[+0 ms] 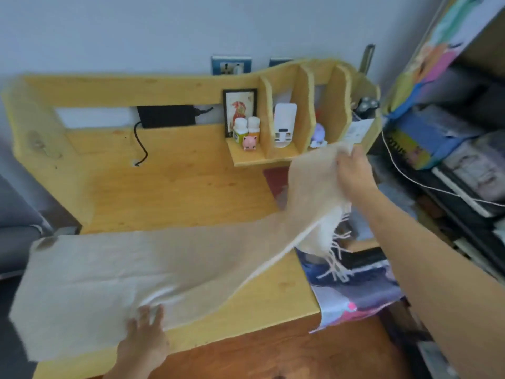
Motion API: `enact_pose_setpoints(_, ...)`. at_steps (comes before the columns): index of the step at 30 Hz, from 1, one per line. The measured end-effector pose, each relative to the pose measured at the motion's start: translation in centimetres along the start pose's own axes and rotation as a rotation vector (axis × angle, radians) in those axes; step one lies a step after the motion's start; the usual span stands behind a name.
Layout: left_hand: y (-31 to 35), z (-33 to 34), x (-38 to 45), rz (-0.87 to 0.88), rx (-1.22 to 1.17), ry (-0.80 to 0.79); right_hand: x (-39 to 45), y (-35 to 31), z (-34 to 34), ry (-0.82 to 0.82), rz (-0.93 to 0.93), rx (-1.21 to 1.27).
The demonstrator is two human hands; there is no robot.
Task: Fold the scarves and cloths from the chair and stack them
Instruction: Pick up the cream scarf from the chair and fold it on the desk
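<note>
Scarf (pixel 114 272), cream and fringed, lies along the lower left of the bench (pixel 175 192). My left hand (pixel 144 335) presses it flat, fingers straight. My right hand (pixel 352 170) grips its far end, lifted at centre right, fringe dangling below.

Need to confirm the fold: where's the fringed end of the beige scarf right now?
In the head view it hangs at right off the desk's edge, just below the right hand, which grips the beige scarf lifted; the fringe dangles over a colourful cloth.
</note>
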State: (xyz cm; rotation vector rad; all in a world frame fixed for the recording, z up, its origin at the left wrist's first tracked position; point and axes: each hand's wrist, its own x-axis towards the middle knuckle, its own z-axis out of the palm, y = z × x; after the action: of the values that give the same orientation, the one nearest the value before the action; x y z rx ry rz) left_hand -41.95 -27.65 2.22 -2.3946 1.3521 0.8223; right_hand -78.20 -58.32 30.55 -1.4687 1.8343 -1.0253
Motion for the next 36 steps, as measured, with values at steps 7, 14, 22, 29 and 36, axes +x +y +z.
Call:
enact_pose_setpoints(7,11.8,-7.3,-2.7,0.138,-0.18,0.095,5.3,-9.3,-12.6,-0.107,-0.198,-0.099)
enact_pose_setpoints(14,29.8,-16.3,-8.3,0.61,-0.434,0.297,9.2,-13.4,-19.5,-0.046,-0.588,-1.185)
enact_pose_setpoints(22,40.0,-28.9,-11.4,0.598,-0.512,0.677,10.2,-17.9,-29.3,0.684,-0.542,-0.861)
enact_pose_setpoints(29,43.9,-32.1,-10.4,0.587,-0.487,0.704,10.3,-15.0,-33.5,0.249,-0.157,-0.171)
enact_pose_setpoints(36,45.6,-25.1,-10.4,0.747,-0.454,-0.049,15.5,-12.7,-29.8,-0.014,-0.08,0.867)
